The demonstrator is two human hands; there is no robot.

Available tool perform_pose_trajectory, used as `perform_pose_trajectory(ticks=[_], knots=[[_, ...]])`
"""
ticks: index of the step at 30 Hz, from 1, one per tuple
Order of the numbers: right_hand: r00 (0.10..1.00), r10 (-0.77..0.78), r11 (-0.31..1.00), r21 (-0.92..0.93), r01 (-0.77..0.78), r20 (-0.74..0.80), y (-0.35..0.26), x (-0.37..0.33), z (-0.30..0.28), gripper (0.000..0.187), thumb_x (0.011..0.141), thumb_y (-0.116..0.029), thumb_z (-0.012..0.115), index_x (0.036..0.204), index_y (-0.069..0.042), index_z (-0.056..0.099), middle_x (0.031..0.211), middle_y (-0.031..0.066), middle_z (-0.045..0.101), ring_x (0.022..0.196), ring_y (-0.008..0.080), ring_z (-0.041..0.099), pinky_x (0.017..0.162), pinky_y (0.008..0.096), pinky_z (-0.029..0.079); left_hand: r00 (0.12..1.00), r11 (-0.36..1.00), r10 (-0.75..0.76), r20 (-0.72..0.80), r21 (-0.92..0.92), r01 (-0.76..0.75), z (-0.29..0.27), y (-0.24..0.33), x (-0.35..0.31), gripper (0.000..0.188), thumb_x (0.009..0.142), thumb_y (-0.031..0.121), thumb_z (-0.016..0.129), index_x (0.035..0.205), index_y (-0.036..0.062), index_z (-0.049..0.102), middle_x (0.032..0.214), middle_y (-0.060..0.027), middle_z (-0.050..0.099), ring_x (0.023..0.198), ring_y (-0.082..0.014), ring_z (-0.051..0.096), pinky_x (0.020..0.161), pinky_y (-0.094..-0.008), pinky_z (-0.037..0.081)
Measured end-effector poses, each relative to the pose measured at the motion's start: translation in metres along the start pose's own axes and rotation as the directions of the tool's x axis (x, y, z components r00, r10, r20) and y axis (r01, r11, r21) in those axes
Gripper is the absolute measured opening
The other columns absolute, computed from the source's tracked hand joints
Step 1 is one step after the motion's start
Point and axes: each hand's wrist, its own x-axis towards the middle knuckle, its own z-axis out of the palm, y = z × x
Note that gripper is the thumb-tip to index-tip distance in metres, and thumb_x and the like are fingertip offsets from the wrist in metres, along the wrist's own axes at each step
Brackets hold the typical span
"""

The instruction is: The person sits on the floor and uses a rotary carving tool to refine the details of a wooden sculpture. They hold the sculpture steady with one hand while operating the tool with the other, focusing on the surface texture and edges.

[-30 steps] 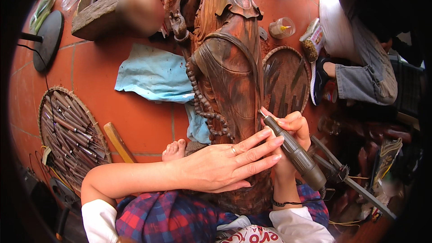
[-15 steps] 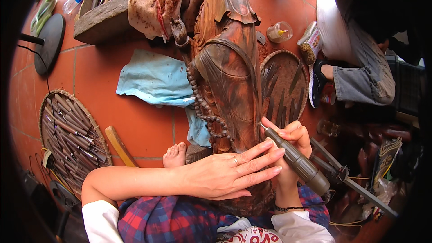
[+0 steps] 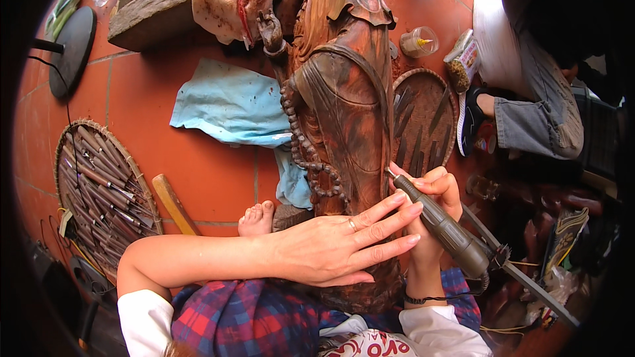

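A carved wooden statue point(image 3: 344, 86) of a robed figure lies lengthwise before me, its lower end at my lap. My right hand point(image 3: 440, 201) is closed round a dark rotary carving tool point(image 3: 443, 228); its thin metal tip meets or nearly meets the right edge of the robe. Across the statue's lower part stretches my left hand point(image 3: 350, 241), ring on one finger, fingers extended and slightly apart. Its fingertips reach the right hand near the tool's body. Whether they press on the wood cannot be seen. Carved beads point(image 3: 307, 158) run down the statue's left side.
On the left lies a round basket of carving chisels point(image 3: 106, 192) beside a wooden mallet point(image 3: 175, 205). A blue cloth point(image 3: 228, 102) is left of the statue. Another basket point(image 3: 423, 79) holds flat files at right, near a jar point(image 3: 419, 42) and a seated person's leg point(image 3: 536, 119). A wooden box point(image 3: 155, 16) stands far left.
The statue and its surroundings shift slightly in view. Both hands keep nearly the same pose, the tool still at the robe's right edge.
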Motion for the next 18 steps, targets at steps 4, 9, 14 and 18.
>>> perform_pose_trajectory(ticks=[4, 9, 14, 18], knots=[[0.998, -0.052, 0.998, -0.016, 0.052, 0.027, 0.001, -0.005, -0.003, 0.021, 0.081, 0.008, 0.068, 0.087, -0.001, 0.049, 0.086, 0.0066, 0.046, 0.076, 0.0136, 0.057, 0.098, 0.059, 0.05, 1.0, 1.0, 0.011, -0.002, 0.0, -0.011, 0.005, 0.003, -0.004, 0.074, 0.09, 0.032, 0.065, 0.15, 0.0056, 0.032, 0.155, -0.0289, 0.021, 0.144, -0.0439, 0.024, 0.094, -0.0391, 0.052], [0.997, -0.014, 0.999, -0.033, 0.016, 0.07, -0.009, -0.004, -0.004, 0.022, 0.078, 0.009, 0.069, 0.081, 0.0, 0.05, 0.079, 0.0066, 0.049, 0.073, 0.0131, 0.056, 0.096, 0.0566, 0.052, 1.0, 1.0, 0.013, 0.019, -0.028, -0.012, 0.008, 0.009, -0.007, 0.073, 0.09, 0.033, 0.064, 0.15, 0.0068, 0.033, 0.155, -0.029, 0.021, 0.143, -0.0432, 0.028, 0.089, -0.0373, 0.054], [0.999, 0.012, 1.0, 0.005, -0.012, 0.039, -0.011, 0.0, -0.003, 0.021, 0.08, 0.006, 0.07, 0.084, 0.0, 0.05, 0.084, 0.0065, 0.048, 0.078, 0.0146, 0.059, 0.097, 0.0562, 0.051, 0.999, 0.999, 0.035, -0.03, 0.012, -0.035, 0.007, 0.004, -0.001, 0.074, 0.09, 0.033, 0.065, 0.151, 0.0074, 0.032, 0.156, -0.0292, 0.02, 0.144, -0.0438, 0.027, 0.091, -0.0385, 0.053], [0.999, 0.052, 0.998, -0.037, -0.051, 0.016, -0.012, 0.002, -0.001, 0.022, 0.08, 0.006, 0.07, 0.085, 0.0, 0.049, 0.085, 0.0059, 0.047, 0.086, 0.0172, 0.062, 0.099, 0.0547, 0.051, 0.998, 0.999, 0.034, -0.059, 0.007, -0.034, 0.008, 0.0, -0.002, 0.074, 0.09, 0.033, 0.064, 0.151, 0.0084, 0.031, 0.157, -0.0284, 0.018, 0.144, -0.0436, 0.024, 0.093, -0.0393, 0.052]])
